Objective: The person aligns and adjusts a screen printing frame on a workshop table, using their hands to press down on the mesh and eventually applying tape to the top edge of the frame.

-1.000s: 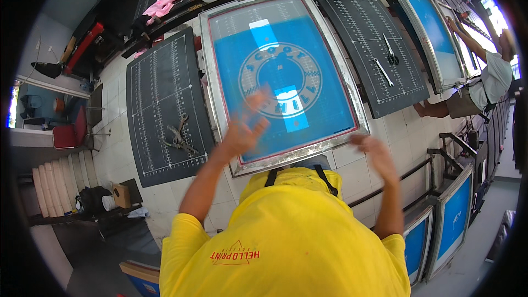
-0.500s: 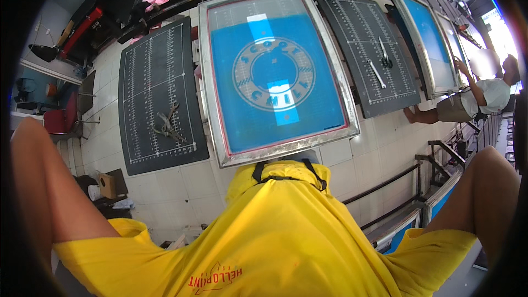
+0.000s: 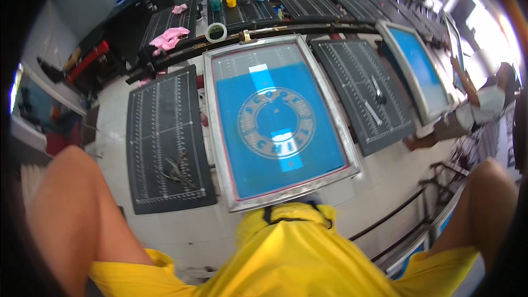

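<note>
Both hands out of frame, can't tell grip. Screen [image 3: 247,173] sits ahead, between left arm [image 3: 82,214] and right arm [image 3: 476,209].

I am viewing a workroom in which pale tiles are covering the floor [image 3: 181,234]. A grey wall [image 3: 74,27] is rising at the upper left. At the far left, a red chair [image 3: 54,142] is showing indistinctly. A black metal rail [image 3: 386,214] is running diagonally at the lower right. Strong white light is entering through a bright opening [image 3: 484,27] at the upper right, washing out nearby detail.
</note>
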Demonstrator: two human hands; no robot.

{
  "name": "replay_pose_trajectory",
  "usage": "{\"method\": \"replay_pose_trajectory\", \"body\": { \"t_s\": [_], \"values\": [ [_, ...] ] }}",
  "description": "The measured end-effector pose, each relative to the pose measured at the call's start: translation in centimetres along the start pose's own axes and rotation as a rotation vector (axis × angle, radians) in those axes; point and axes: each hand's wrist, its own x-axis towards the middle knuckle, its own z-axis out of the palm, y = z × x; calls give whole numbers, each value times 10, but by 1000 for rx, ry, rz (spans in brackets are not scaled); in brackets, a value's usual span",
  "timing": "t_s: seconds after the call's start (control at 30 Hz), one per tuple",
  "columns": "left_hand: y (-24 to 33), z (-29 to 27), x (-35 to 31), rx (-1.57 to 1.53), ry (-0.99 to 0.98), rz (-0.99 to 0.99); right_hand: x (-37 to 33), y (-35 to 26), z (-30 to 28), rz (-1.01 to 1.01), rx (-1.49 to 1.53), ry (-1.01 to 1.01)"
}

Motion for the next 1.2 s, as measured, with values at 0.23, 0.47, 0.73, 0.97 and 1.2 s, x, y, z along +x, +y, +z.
{"method": "replay_pose_trajectory", "body": {
  "t_s": [0.23,0.47,0.73,0.97,1.2],
  "values": [
    [-6,7,2,11,14,9,-5,0,1,42,-9,-15],
    [-15,11,1,-30,-12,-15,-13,8,5,71,32,36],
    [-21,5,-3,42,-24,12,-16,6,2,44,-12,80],
    [-19,-5,6,83,-3,17,-29,-7,-21,-68,-45,398],
    [-26,20,-43,110,489,-120,-92,-30,-35,42,-101,1242]
  ]
}}
